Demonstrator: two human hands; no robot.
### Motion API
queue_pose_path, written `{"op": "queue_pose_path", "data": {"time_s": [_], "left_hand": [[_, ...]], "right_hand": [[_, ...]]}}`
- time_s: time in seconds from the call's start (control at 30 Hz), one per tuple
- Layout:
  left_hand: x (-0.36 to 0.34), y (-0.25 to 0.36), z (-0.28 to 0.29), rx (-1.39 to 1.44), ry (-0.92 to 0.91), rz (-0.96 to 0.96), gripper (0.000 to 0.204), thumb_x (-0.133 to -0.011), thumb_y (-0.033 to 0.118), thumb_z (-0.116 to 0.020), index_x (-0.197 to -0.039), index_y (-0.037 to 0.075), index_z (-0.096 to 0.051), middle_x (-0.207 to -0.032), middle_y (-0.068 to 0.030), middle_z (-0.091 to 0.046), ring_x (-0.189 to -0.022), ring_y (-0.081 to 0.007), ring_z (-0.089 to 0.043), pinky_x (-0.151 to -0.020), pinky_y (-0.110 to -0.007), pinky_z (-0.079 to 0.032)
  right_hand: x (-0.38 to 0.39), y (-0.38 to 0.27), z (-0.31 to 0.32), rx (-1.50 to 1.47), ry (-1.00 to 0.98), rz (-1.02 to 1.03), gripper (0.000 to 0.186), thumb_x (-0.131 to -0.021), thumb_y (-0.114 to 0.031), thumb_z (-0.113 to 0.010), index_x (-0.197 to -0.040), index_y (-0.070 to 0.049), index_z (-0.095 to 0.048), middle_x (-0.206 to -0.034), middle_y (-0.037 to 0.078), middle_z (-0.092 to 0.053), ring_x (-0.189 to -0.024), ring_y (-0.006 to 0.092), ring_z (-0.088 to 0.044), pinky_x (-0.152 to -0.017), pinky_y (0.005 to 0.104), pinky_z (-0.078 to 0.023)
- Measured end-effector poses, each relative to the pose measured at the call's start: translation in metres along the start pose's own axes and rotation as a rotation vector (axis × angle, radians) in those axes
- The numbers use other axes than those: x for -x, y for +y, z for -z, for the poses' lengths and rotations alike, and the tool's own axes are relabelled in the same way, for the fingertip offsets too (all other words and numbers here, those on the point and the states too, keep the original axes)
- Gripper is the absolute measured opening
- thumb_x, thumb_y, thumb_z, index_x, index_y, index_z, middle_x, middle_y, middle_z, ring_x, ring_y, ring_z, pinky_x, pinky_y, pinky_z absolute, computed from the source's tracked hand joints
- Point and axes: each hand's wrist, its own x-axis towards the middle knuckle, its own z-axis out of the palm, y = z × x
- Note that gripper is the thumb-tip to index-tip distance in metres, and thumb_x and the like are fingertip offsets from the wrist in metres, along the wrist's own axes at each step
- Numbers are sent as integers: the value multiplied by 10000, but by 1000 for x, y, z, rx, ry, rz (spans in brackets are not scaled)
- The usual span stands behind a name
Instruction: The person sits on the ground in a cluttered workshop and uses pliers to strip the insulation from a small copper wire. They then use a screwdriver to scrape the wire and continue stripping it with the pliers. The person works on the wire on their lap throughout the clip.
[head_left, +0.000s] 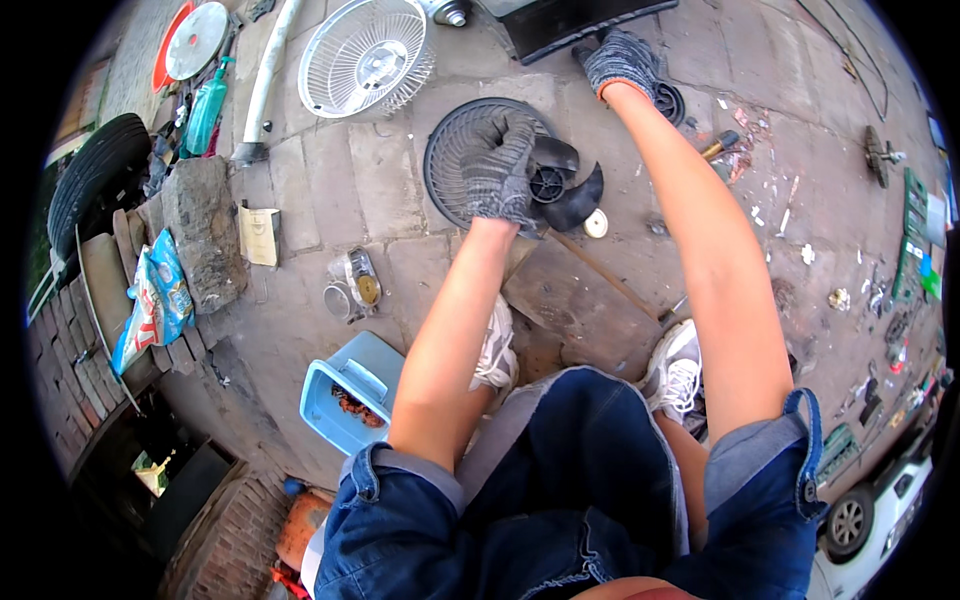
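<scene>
We work over paving [370, 172].
Our left hand [497, 165] grips the black fan blade [550, 186] over a round grille [447, 163]; our right hand [620, 63] is beside a black panel [590, 22], its grip we cannot tell.

Daylight falls bright and diffuse — shadows faint, fisheye edges bowed into black.

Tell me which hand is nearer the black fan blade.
Left. The left hand is close against the black fan blade's left side, over the round black grille; the right hand is farther off, beyond and rightward, by the black panel.
</scene>
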Motion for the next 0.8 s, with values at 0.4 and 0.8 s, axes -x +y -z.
{"op": "queue_pose_path", "data": {"time_s": [0.4,0.8], "left_hand": [[-4,-6,7,57,49,30,64,-847,90,-589,-854,32,-617,-653,10,-556,-518,-66,-450,-483,-197,-358],[15,12,7,208,-72,63,84,-844,108,-598,-884,36,-615,-690,9,-571,-522,-62,-471,-459,-184,-366]], "right_hand": [[-16,-3,-17,17,7,-71,305,-795,-318,-548,-959,-87,-659,-1000,176,-627,-958,344,-589,-831,429,-458],[23,59,14,-1473,-575,91,167,-857,-247,-572,-890,-83,-574,-828,59,-568,-776,223,-539,-758,374,-445]]}}
